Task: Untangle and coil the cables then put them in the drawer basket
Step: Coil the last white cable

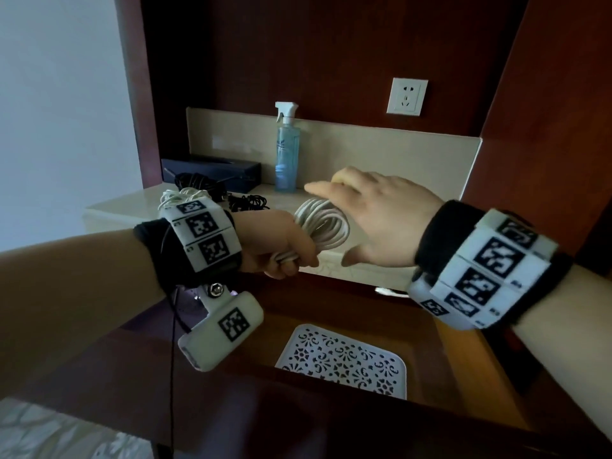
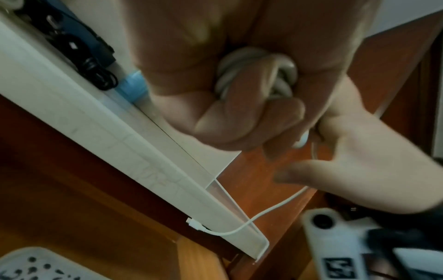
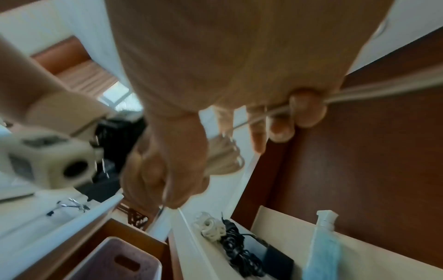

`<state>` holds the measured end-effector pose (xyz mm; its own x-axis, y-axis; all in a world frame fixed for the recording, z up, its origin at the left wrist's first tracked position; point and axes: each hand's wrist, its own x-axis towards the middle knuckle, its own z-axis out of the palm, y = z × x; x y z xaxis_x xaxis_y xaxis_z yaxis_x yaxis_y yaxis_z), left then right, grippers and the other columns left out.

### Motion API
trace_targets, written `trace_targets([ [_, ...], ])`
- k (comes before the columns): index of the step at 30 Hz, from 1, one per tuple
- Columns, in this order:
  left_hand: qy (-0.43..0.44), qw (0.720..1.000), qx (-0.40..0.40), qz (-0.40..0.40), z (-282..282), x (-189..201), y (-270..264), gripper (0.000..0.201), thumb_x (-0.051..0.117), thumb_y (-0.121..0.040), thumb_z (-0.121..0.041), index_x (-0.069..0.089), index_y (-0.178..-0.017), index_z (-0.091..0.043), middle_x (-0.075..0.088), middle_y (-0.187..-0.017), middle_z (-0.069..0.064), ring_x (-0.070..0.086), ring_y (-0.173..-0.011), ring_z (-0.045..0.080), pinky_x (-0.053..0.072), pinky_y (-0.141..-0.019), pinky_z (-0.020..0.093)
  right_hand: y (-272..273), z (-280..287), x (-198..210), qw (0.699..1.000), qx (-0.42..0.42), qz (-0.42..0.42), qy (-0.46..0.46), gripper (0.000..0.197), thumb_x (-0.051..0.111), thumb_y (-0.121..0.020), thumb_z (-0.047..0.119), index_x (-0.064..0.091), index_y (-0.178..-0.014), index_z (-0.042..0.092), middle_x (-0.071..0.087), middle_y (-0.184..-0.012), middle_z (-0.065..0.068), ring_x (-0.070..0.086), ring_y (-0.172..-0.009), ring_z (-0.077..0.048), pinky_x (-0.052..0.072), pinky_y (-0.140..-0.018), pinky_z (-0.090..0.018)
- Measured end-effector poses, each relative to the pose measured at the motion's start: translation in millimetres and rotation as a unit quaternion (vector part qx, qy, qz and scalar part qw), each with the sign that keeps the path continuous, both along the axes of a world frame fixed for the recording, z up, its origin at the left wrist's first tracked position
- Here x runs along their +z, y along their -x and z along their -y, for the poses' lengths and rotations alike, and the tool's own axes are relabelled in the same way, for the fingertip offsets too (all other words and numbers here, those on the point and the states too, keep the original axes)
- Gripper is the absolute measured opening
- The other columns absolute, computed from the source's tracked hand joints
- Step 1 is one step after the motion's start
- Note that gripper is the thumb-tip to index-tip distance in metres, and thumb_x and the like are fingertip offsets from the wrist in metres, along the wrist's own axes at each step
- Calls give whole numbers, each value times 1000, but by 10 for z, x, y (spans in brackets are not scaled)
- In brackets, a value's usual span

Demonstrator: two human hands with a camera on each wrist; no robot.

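While hands (image 1: 331, 233) coil white cable (image 1: 326, 223), open basket (image 1: 341, 359) below

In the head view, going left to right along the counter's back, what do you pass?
Dark box → black cables → spray bottle → white coil gripped by the left hand → right hand → wall socket, higher up.

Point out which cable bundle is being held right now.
The thick white cable coil, gripped in the left hand. The tangled thin white bundle and the black cables lie untouched on the counter behind.
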<state>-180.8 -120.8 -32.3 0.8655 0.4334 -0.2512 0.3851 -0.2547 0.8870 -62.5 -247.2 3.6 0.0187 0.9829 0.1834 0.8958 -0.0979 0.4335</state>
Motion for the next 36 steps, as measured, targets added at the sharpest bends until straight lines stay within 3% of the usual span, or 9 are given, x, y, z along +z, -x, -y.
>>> trace_targets([
  [4,30,997,-60,-32,101,38,-38,18,47,-86,9,50,-77,-6,43,-45,-2,36,-34,6,27,-33,13,14,-89,-163,998,1,46,-53,68,59,-83,45,22,-138,31,38,-132,2,48,-110,-21,45,-79,-32],
  [9,17,995,-82,-62,119,20,-50,20,49,-85,10,48,-73,-6,44,-43,-1,39,-34,6,28,-32,13,113,-75,-202,998,-7,50,-41,22,52,-85,29,37,-101,25,44,-88,7,50,-86,-19,33,-62,-27],
  [12,-83,990,-84,-82,142,29,-60,20,57,-85,6,48,-72,-6,47,-42,-1,41,-35,8,30,-35,15,164,-81,-186,998,-40,44,-11,21,50,-83,34,34,-77,22,39,-70,7,43,-64,-16,32,-56,-26],
  [16,-294,946,-85,-107,185,-11,-136,21,64,-83,-10,49,-69,-11,51,-51,2,43,-40,13,39,-43,19,183,-212,-158,989,-102,-13,105,21,47,-81,25,43,-61,20,45,-62,4,40,-53,-13,36,-51,-24],
  [21,-506,854,-43,-110,163,-87,-201,27,58,-84,-24,37,-67,-20,44,-69,-2,40,-57,12,35,-55,26,136,-342,-126,981,-134,-44,132,12,53,-76,14,46,-66,16,42,-64,1,37,-53,-14,29,-46,-22],
  [24,-540,835,-28,-101,109,-103,-185,26,56,-84,-25,35,-68,-23,46,-74,-2,40,-59,10,35,-57,27,108,-383,-167,982,-126,-85,110,12,57,-73,14,47,-66,15,42,-63,1,36,-53,-15,28,-46,-22],
  [28,-541,834,-27,-108,42,-84,-141,27,58,-85,-25,37,-69,-23,44,-71,-5,40,-60,9,34,-55,24,12,-442,-214,984,-79,-114,115,17,57,-82,24,45,-71,19,47,-69,3,43,-59,-12,33,-50,-23],
  [32,-489,866,-35,-96,-23,-91,-79,23,63,-83,-23,45,-70,-20,47,-67,-5,42,-57,8,35,-54,21,-146,-304,-55,973,-2,-190,132,19,63,-83,41,49,-91,29,52,-82,15,47,-71,0,36,-61,-17],
  [36,-456,881,-82,-99,-19,-140,-23,19,66,-82,-23,49,-73,-21,51,-67,-6,45,-58,8,39,-57,20,-267,-214,192,970,82,-219,72,10,56,-90,28,64,-95,28,52,-81,20,50,-78,3,36,-69,-14],
])
